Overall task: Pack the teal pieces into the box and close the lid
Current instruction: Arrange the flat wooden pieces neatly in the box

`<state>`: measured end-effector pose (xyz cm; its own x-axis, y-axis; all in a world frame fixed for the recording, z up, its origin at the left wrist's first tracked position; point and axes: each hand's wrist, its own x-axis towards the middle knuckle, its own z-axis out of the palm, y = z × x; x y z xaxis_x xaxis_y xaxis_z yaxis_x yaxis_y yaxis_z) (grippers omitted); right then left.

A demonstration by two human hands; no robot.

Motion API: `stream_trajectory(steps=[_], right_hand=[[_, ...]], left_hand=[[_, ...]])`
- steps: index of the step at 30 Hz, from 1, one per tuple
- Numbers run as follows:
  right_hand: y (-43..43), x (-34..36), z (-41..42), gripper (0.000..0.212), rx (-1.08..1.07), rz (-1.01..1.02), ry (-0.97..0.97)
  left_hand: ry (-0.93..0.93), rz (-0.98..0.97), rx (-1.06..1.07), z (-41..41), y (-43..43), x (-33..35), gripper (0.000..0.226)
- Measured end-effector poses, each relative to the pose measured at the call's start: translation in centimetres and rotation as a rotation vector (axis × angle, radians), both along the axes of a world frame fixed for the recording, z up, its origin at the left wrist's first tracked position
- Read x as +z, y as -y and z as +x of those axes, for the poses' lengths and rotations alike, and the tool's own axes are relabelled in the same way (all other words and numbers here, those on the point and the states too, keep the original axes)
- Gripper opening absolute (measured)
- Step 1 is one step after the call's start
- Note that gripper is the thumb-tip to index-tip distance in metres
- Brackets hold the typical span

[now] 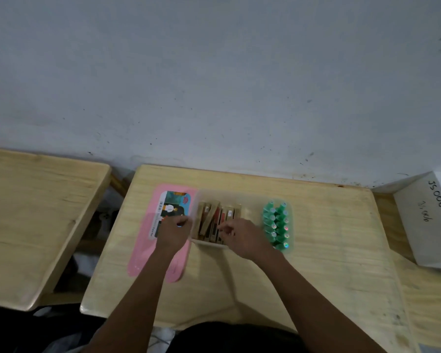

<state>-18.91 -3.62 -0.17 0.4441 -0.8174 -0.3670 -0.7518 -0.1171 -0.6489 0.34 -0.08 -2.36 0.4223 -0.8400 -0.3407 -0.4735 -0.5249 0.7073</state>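
Note:
A clear plastic box (209, 244) stands in the middle of the wooden table, holding several upright tan and red card-like pieces (209, 220). Just right of it the teal pieces (276, 225) stand in two tight rows. The pink lid (143, 250) with a picture label lies flat on the box's left. My left hand (172, 231) rests over the lid at the box's left wall, fingers curled; whether it grips anything I cannot tell. My right hand (242, 236) hovers over the box's right half, fingertips pinched among the cards.
A second wooden table (31, 220) stands to the left across a gap. A white cardboard box (428, 220) with handwriting sits at the right edge. A grey wall (214, 85) runs behind the table (329, 250).

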Motion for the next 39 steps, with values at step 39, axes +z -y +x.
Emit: stream_trajectory(steps=[39], right_hand=[[2.6, -3.7, 9.7, 0.020, -0.359, 0.270, -0.175]], left_hand=[[-0.352, 0.136, -0.160, 4.2, 1.7, -1.0, 0.014]])
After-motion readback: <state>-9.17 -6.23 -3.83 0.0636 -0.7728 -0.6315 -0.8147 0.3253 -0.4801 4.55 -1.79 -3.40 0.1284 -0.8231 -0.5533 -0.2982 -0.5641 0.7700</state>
